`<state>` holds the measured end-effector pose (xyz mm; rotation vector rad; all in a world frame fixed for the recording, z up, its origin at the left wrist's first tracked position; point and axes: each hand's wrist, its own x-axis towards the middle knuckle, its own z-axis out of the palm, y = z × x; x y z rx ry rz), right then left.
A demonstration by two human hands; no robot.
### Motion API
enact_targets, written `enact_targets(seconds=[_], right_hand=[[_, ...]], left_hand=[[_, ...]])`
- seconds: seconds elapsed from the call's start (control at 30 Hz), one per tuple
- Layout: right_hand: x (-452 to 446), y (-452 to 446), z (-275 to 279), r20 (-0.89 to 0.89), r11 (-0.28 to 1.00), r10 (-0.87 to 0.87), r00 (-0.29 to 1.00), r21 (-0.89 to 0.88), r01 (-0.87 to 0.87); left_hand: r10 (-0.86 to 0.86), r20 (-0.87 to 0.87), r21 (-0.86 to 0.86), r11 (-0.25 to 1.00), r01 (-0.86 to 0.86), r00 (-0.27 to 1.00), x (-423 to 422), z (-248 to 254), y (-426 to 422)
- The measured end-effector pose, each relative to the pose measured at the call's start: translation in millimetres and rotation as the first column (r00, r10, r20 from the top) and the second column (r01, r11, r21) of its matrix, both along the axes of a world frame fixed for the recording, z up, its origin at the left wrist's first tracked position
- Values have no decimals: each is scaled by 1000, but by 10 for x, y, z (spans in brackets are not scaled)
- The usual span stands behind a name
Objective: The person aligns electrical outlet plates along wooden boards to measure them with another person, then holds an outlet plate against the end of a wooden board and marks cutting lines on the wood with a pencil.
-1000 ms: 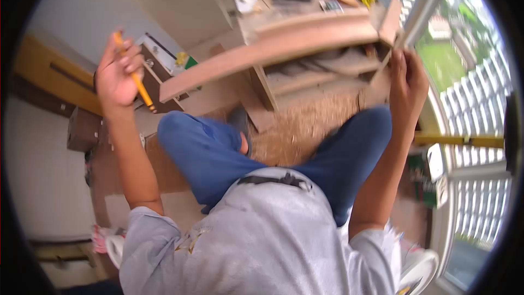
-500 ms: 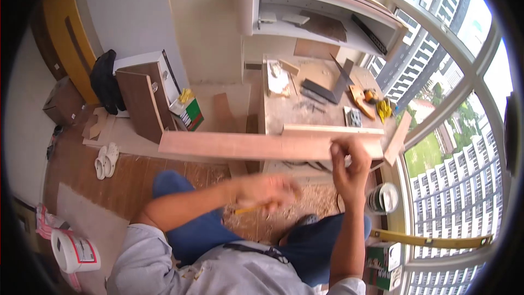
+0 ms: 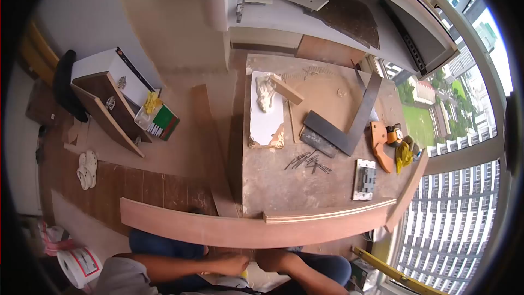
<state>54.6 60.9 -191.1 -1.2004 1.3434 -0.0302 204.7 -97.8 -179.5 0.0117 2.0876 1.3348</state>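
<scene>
A long reddish wooden board (image 3: 207, 228) lies across the front edge of the workbench (image 3: 267, 186), its left end sticking out well past the bench. Against its far side rests a shorter plywood strip (image 3: 330, 211). My left hand (image 3: 232, 265) is closed, low in front of the board, with something yellow just below it. Close beside it is my right hand (image 3: 274, 260), fingers curled and pointing down. What either hand holds is hidden. Both hands are apart from the board.
On the bench are a black angled piece (image 3: 349, 134), an orange-handled saw (image 3: 380, 147), a socket plate (image 3: 364, 179) and a white panel (image 3: 267, 123). A shelf cabinet (image 3: 349, 0) overhangs the back. Windows line the right; a spirit level (image 3: 393, 273) lies below.
My right hand has come away from the board and down beside my left hand. My left hand has moved down too. The view has shifted forward over the bench.
</scene>
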Motion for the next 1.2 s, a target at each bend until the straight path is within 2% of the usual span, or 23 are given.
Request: enact_targets(seconds=[0.03,0.07,0.1,0.13,0.2,0.23,0.27,0.3,0.33,0.37,0.43,0.47,0.57,0.6,0.67,0.73,0.77,0.83,0.87,0.97,1.03,1.13,1.2], right_hand=[[57,17,-26,130,959,-15,991,283,-22],[60,27,-82,167,941,-15,986,336,-42],[110,68,-153,136,975,58,989,206,-86],[175,160,-237,30,986,167,986,1,-167],[328,360,-184,-336,836,257,906,-392,-383],[375,412,-48,-433,771,204,878,-482,-417],[329,437,222,-438,765,213,874,-482,-428],[342,463,512,-190,766,-167,967,-643,6],[394,499,806,109,595,-509,854,-672,441],[359,467,1290,117,590,-509,853,-674,444],[100,369,2375,0,565,-809,588,-280,776],[13,438,2657,-31,532,-843,536,-192,825],[-3,851,3052,-194,363,-929,314,-320,875],[-45,1031,3188,-283,389,-905,319,-238,890],[31,1381,3405,-411,415,-871,269,-322,851],[317,1785,3080,-499,410,-828,254,-231,882],[519,1857,3197,-569,301,-812,132,-214,929],[1174,2035,3484,-643,237,-748,162,-31,971],[1630,1994,3640,-690,89,-721,-57,-173,981],[3306,1340,3961,-732,-174,-675,-90,39,984],[3925,1067,4076,-745,-323,-652,-140,105,941],[5480,181,3781,-638,-402,-762,-113,328,855],[5802,-530,3983,-526,-467,-841,-127,587,661]], left_hand=[[-66,-14,-14,998,66,998,-19,41,27],[-170,319,153,980,127,932,-60,-95,39],[-293,577,307,943,130,762,-159,-269,14],[-162,619,281,959,-24,769,-114,-292,21],[-169,663,218,976,27,730,68,-274,183],[-167,717,159,984,75,677,117,-116,220],[-218,673,330,944,-24,707,123,217,215],[-208,675,325,945,-32,708,60,702,201],[-156,647,305,950,-66,747,-129,1365,129],[-105,617,286,953,-98,780,-255,1882,64],[73,726,275,881,-385,684,-253,2353,12],[160,753,236,839,-490,638,-363,2843,-102],[351,752,162,721,-673,558,-484,3857,-505],[386,714,135,743,-656,584,-489,4092,-639],[433,697,88,740,-667,572,-530,4544,-902],[536,657,50,671,-740,530,-517,4786,-1292],[537,657,60,663,-746,529,-546,4823,-1472],[608,609,13,636,-772,510,-688,5065,-1776],[582,605,58,648,-760,543,-711,5090,-1996],[557,588,108,664,-740,586,-956,5317,-2673],[441,631,256,658,-708,638,-1252,5395,-2986],[355,660,320,665,-675,663,-1559,5527,-2926],[282,690,331,696,-637,667,-1856,5496,-2828]])
